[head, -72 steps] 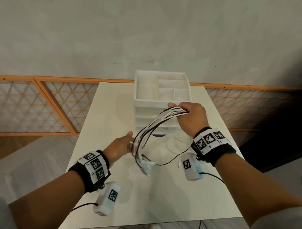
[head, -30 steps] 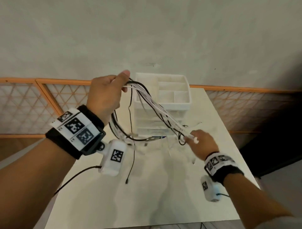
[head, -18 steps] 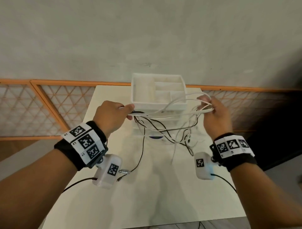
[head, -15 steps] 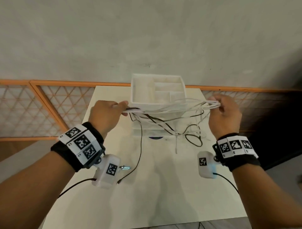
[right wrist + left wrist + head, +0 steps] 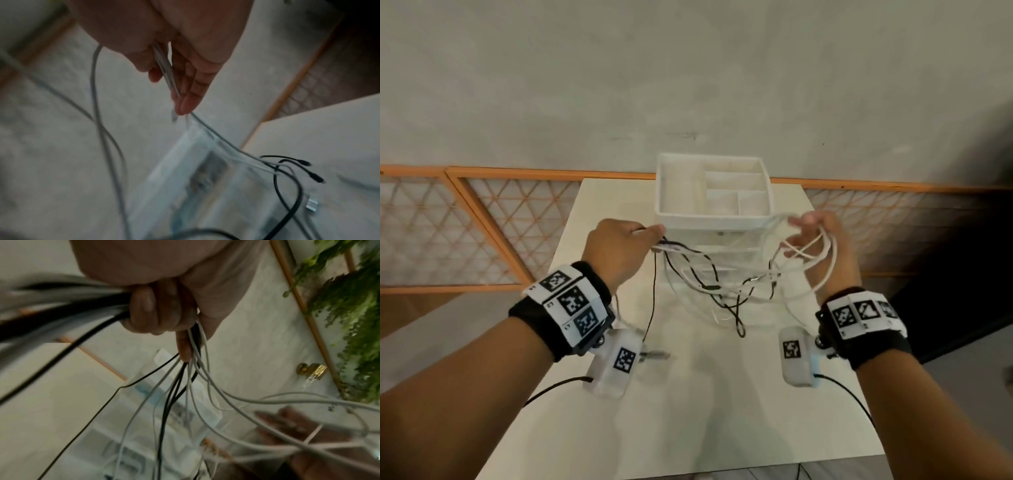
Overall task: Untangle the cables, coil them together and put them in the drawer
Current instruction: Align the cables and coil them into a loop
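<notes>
**White and black cables strung between two hands, coiling underway**

White desk lies nearest. Above it the left hand grips the bundled cables in a closed fist; the right hand, fingers loose and nearly straight, carries white loops. The bundle runs left-to-right, sagging midway. Next, I judge, loops must gather evenly toward the drawer unit behind.

No text can be read; the wristbands and wrist cameras carry only black-and-white square marker codes, with tiny illegible digits.
</notes>
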